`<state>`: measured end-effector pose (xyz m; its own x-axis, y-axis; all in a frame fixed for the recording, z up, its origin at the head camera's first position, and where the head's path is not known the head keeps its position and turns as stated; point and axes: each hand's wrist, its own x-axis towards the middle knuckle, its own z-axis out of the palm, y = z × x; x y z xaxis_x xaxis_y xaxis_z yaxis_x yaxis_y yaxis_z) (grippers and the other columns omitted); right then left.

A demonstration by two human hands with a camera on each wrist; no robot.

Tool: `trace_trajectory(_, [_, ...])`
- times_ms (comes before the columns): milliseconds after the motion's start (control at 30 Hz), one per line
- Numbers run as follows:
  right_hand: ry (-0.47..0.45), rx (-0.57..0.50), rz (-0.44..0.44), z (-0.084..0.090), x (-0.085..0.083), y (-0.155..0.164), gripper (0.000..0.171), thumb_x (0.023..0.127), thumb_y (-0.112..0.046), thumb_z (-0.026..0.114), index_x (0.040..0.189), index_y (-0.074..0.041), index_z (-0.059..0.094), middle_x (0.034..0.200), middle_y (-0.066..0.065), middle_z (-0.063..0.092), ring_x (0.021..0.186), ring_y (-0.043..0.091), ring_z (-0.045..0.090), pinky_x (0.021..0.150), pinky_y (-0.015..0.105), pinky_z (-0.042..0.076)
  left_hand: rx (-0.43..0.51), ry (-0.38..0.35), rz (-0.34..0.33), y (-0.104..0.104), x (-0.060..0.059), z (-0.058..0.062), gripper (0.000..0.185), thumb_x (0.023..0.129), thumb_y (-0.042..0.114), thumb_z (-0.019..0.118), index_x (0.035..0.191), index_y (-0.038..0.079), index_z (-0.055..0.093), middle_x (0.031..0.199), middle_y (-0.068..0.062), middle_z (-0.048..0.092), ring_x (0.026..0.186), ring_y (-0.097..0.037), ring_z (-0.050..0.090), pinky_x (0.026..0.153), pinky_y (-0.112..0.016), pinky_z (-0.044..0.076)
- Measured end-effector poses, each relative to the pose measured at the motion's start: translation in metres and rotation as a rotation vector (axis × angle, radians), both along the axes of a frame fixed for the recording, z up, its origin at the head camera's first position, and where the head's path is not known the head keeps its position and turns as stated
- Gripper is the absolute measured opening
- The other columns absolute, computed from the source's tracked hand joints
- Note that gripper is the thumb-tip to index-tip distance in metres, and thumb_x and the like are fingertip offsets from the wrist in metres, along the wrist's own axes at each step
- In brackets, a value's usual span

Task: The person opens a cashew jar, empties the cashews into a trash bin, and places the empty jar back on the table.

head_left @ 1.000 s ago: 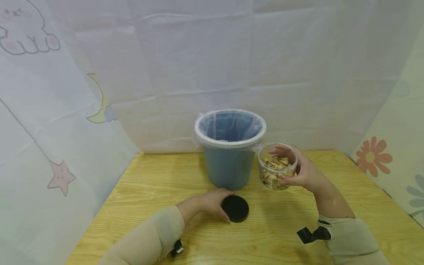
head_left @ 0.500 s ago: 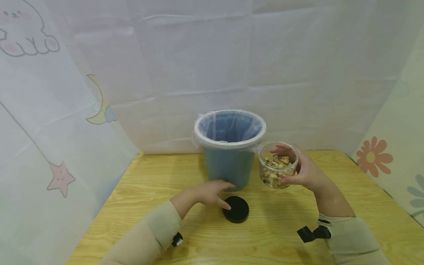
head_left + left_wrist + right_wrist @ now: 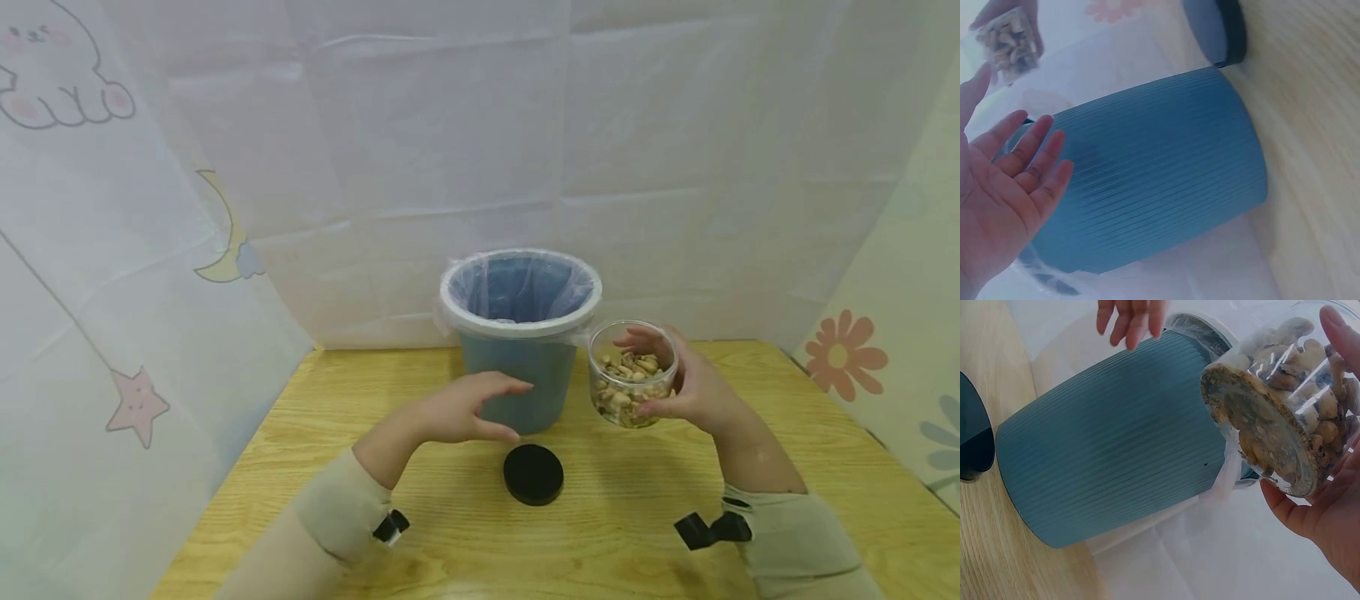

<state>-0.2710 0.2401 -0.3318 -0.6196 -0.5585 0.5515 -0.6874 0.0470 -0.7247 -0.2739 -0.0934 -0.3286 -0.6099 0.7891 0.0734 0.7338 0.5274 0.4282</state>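
Note:
My right hand (image 3: 697, 387) grips a clear round jar (image 3: 633, 375) from its right side, off the table and beside the bin. Pale and brown pieces (image 3: 1297, 369) that look like dried mushrooms fill roughly its lower half; the jar has no lid on. My left hand (image 3: 465, 408) holds nothing, fingers extended and spread, in front of the bin. Just below its thumb, a round black lid (image 3: 533, 474) lies flat on the table. In the left wrist view the left palm (image 3: 997, 194) faces the camera, overlapping the blue bin (image 3: 1160, 169).
The blue bin (image 3: 517, 375) stands upright at the back middle of the wooden table (image 3: 360, 400), with a clear plastic liner folded over its white rim (image 3: 450, 312). Behind it hangs a pale cloth backdrop (image 3: 450, 150).
The left hand has let go of the black lid and risen up and back toward the bin. The lid stays on the table. The right hand holds the jar almost still.

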Motion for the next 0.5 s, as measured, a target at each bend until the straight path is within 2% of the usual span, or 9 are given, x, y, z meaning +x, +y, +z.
trace_trajectory(167, [-0.001, -0.001, -0.007, 0.000, -0.001, 0.001, 0.089, 0.065, 0.016, 0.071, 0.140, -0.001, 0.027, 0.132, 0.016, 0.041, 0.117, 0.018, 0.042, 0.080, 0.024, 0.049, 0.057, 0.037, -0.006, -0.004, 0.005, 0.011, 0.063, 0.084, 0.036, 0.066, 0.138, 0.015, 0.042, 0.136, 0.004, 0.043, 0.124, -0.009, 0.038, 0.100, -0.029, 0.034])
trace_trajectory(233, [-0.002, 0.005, -0.021, 0.000, 0.000, 0.001, 0.089, 0.065, 0.016, 0.071, 0.140, 0.000, 0.027, 0.133, 0.014, 0.042, 0.117, 0.018, 0.041, 0.080, 0.024, 0.049, 0.091, 0.039, -0.011, -0.006, 0.007, 0.015, 0.061, 0.084, 0.037, 0.065, 0.137, 0.017, 0.042, 0.134, 0.005, 0.043, 0.119, -0.008, 0.042, 0.093, -0.027, 0.040])
trace_trajectory(333, [-0.008, 0.015, -0.041, 0.000, 0.001, 0.002, 0.090, 0.064, 0.015, 0.072, 0.140, 0.001, 0.026, 0.133, 0.014, 0.041, 0.118, 0.018, 0.041, 0.081, 0.024, 0.049, 0.155, 0.054, -0.026, -0.009, 0.010, 0.021, 0.059, 0.084, 0.036, 0.065, 0.136, 0.019, 0.044, 0.132, 0.004, 0.045, 0.103, -0.007, 0.049, 0.077, -0.024, 0.046])
trace_trajectory(400, [-0.007, 0.024, -0.053, 0.001, 0.001, 0.002, 0.090, 0.064, 0.015, 0.073, 0.140, 0.001, 0.026, 0.133, 0.013, 0.042, 0.118, 0.017, 0.041, 0.081, 0.023, 0.048, 0.203, 0.095, -0.048, -0.011, 0.010, 0.024, 0.057, 0.084, 0.033, 0.066, 0.135, 0.018, 0.046, 0.130, 0.003, 0.047, 0.101, -0.007, 0.050, 0.077, -0.024, 0.046])
trace_trajectory(500, [0.008, 0.022, -0.042, 0.000, 0.001, 0.003, 0.089, 0.065, 0.014, 0.072, 0.140, 0.001, 0.026, 0.133, 0.013, 0.041, 0.118, 0.017, 0.041, 0.081, 0.023, 0.048, 0.264, 0.166, -0.081, -0.013, 0.009, 0.028, 0.055, 0.083, 0.028, 0.068, 0.132, 0.015, 0.049, 0.127, -0.002, 0.051, 0.110, -0.008, 0.048, 0.089, -0.026, 0.043])
